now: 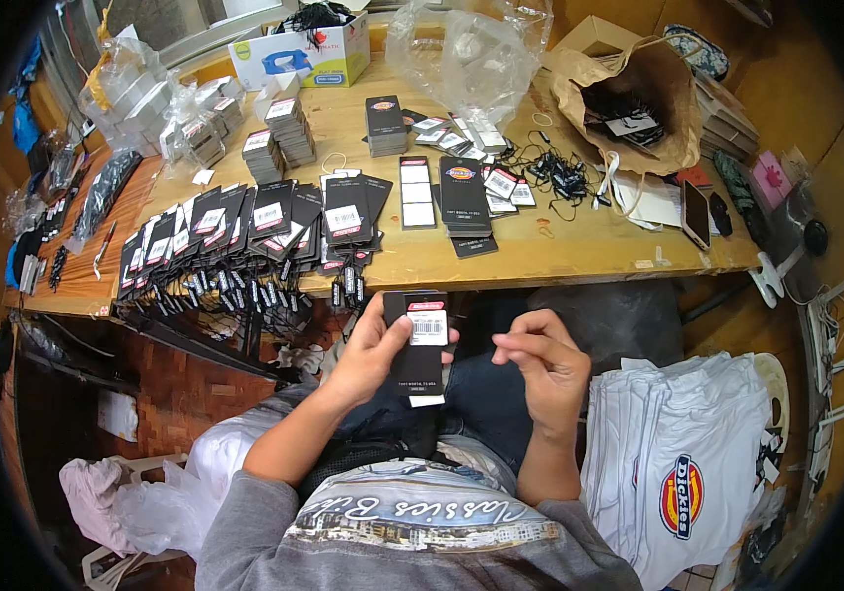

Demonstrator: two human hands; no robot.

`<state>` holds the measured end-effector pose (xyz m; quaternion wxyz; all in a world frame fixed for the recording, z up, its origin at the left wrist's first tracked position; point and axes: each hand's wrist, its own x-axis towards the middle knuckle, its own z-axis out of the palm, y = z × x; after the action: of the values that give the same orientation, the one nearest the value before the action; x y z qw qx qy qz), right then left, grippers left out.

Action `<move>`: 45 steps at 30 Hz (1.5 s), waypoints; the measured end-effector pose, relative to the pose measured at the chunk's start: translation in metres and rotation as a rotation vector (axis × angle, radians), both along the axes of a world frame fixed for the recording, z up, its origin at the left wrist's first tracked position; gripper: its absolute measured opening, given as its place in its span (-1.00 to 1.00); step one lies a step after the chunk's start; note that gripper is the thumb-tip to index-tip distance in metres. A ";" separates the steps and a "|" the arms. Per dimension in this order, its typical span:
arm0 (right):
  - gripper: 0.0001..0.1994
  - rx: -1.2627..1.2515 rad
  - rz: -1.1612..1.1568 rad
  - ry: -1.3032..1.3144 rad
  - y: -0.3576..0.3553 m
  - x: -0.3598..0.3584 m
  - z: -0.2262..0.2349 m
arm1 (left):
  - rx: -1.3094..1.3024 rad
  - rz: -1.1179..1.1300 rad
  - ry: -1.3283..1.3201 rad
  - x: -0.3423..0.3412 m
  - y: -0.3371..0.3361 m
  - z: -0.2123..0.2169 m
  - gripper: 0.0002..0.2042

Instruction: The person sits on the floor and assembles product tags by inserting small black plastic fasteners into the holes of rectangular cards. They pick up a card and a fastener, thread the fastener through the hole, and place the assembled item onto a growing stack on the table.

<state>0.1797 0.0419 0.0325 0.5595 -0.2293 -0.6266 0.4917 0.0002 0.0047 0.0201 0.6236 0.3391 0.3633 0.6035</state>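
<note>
Some room parts left hand (368, 353), clamped on black tag (420, 362) near table edge (540, 280), from pinched right hand (553, 370).

You have bright, fairly even light on the table (579, 244), while the space under it sinks into deep shadow. Glare flecks the clear bag (471, 61), but the black tag (420, 366) and your left hand (368, 360) look fairly crisp. Your fisheye lens bows the table's front edge and fades to black around the rim.
</note>
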 end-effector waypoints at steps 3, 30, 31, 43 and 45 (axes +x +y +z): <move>-0.89 -0.088 -0.017 -0.024 -0.004 -0.011 -0.008 | 0.096 0.074 0.072 0.008 -0.004 -0.001 -0.79; -0.94 -0.414 0.157 0.017 -0.003 -0.019 -0.024 | 0.559 0.416 1.038 0.007 -0.013 -0.001 -0.75; -0.94 -0.395 0.146 0.009 -0.003 -0.019 -0.026 | 0.568 0.400 1.031 0.006 -0.013 -0.001 -0.75; -0.93 -0.338 0.050 0.000 -0.008 -0.023 -0.024 | 0.799 0.369 0.980 0.008 -0.007 0.003 -0.78; -0.93 -0.338 0.023 0.005 -0.010 -0.025 -0.023 | 0.815 0.361 1.001 0.007 -0.007 0.002 -0.78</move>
<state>0.1546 0.0323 0.0091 0.5088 -0.3115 -0.5363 0.5970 0.0076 -0.0021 0.0219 0.0912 0.7203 0.4027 0.5574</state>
